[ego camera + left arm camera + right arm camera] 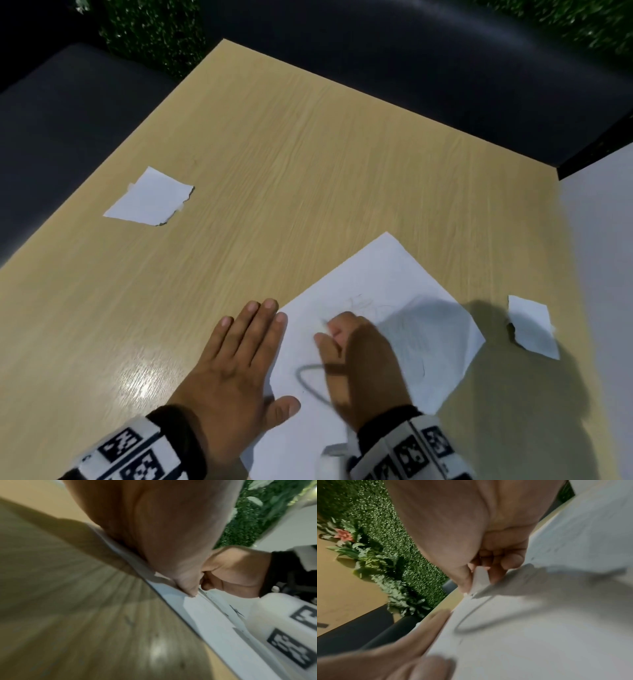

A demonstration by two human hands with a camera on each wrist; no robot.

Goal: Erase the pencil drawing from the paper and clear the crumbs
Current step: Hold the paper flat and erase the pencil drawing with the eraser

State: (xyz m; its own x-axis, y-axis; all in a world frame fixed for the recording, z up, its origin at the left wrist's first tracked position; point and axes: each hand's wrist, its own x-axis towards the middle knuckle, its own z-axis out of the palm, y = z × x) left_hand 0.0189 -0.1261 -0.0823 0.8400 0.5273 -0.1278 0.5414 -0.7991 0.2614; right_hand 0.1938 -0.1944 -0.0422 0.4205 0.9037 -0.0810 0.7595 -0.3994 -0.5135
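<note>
A white sheet of paper [404, 301] lies on the wooden table [274, 154], tilted like a diamond. A grey pencil loop [308, 375] and faint smudged traces show on it. My left hand [239, 353] lies flat with straight fingers on the sheet's left edge, thumb on the paper. My right hand [356, 353] pinches a small white eraser [479, 578] and presses it onto the paper just above the pencil loop [471, 622]. In the left wrist view the left hand [171, 540] rests on the paper [214, 622] edge, with the right hand [231, 572] beyond it.
A torn white paper scrap [150, 198] lies at the far left of the table and another scrap [531, 325] to the right of the sheet. A dark padded seat [445, 68] runs behind the table. A white surface [603, 240] adjoins on the right.
</note>
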